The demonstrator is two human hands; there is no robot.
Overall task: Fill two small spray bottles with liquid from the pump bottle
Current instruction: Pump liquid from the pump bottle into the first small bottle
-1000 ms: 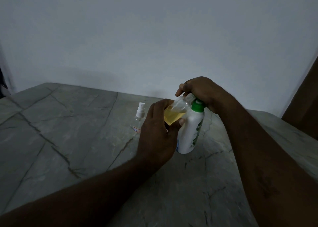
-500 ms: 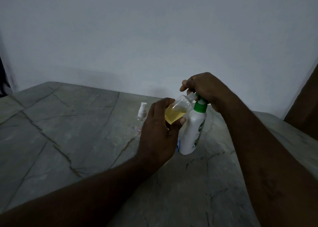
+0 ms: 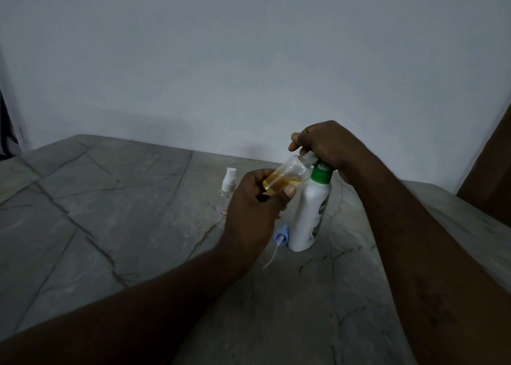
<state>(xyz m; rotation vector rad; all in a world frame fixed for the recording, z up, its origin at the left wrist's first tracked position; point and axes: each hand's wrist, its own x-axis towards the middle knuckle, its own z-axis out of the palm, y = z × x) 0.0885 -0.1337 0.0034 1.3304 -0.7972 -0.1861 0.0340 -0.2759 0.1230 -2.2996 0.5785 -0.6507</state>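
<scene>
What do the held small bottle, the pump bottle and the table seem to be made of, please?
Small bottle: probably clear, glossy plastic; the yellow liquid shows through its wall. Pump bottle: opaque white plastic, smooth with a soft sheen, with a green collar. Table: grey stone or a stone-look surface, matte, with dark veins.

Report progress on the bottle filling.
Done: blue spray head off, beside the pump bottle. In hand: left hand tilts the open spray bottle, part-filled yellow, under the right hand on the pump. Left: recapping; second spray bottle stands capped, seemingly empty.
</scene>
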